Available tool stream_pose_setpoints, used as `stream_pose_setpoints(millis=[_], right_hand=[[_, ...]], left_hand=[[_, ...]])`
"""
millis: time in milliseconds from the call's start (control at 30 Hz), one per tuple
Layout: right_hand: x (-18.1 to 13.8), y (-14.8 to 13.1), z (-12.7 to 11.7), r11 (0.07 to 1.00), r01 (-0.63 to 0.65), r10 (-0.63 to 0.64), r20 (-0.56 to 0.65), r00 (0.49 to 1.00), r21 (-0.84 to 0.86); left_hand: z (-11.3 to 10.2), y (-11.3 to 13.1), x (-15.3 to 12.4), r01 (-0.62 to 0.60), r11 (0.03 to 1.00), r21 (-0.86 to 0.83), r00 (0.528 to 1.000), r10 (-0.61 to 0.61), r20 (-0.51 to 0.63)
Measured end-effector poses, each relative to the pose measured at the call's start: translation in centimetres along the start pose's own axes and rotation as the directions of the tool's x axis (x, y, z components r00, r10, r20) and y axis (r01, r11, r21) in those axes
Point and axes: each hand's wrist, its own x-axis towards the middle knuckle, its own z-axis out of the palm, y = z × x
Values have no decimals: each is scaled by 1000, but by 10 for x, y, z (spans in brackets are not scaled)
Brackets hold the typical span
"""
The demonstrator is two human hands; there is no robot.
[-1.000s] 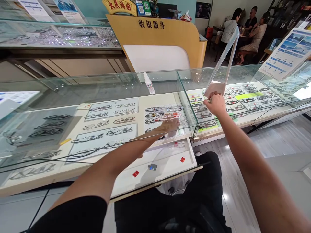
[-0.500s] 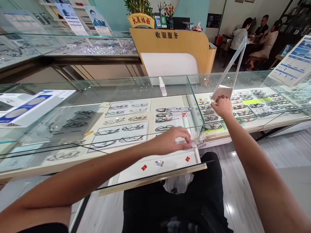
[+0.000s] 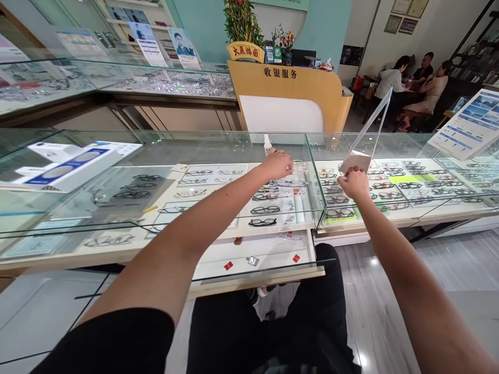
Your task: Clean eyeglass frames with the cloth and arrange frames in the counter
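Note:
My left hand (image 3: 277, 164) is stretched over the top of the glass display case (image 3: 195, 156), its fingers closed on a pair of clear-framed glasses (image 3: 299, 166) held just above the glass. My right hand (image 3: 354, 182) rests on the glass further right, fingers curled at the foot of a clear acrylic sign stand (image 3: 366, 136); what it pinches is too small to make out. Rows of eyeglass frames (image 3: 265, 209) lie on trays inside the case. A pulled-out tray (image 3: 257, 257) with small red tags sits below the case's near edge.
A small white spray bottle (image 3: 267, 143) stands on the glass behind my left hand. Flat boxes (image 3: 70, 167) lie at the left. A yellow cashier desk (image 3: 290, 96) is behind. Three people (image 3: 413, 85) sit at a table at the back right. A printed board (image 3: 465, 124) leans at right.
My left hand came out from inside the case, passed the near edge holding clear glasses, and now holds them above the glass top. My right hand stayed by the sign stand.

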Motion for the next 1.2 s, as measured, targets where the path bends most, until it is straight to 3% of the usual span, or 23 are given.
stream_pose_setpoints(millis=[133, 367, 533, 700, 833, 967, 1200], right_hand=[[0, 0, 0, 1000, -7, 7, 6, 1000, 1], [1, 1, 1, 1000, -7, 6, 25, 1000, 19], [1, 1, 1, 1000, 4, -4, 17, 1000, 12], [2, 0, -1, 1000, -3, 3, 30, 1000, -3], [3, 1, 0, 1000, 8, -8, 33, 999, 1], [4, 2, 2, 1000, 19, -19, 23, 1000, 3], [5, 1, 2, 1000, 19, -19, 22, 1000, 2]], left_hand=[[12, -2, 3, 25, 999, 39, 999, -26, 20], [13, -5, -2, 17, 998, 64, 999, -19, 26], [10, 8, -13, 32, 996, 81, 996, -25, -90], [-8, 29, -35, 72, 997, -23, 967, -75, -243], [-21, 37, -76, 91, 992, -91, 947, -114, -300], [-25, 34, -141, 167, 976, -140, 923, -204, -325], [-5, 27, -261, 383, 906, -181, 850, -422, -314]])
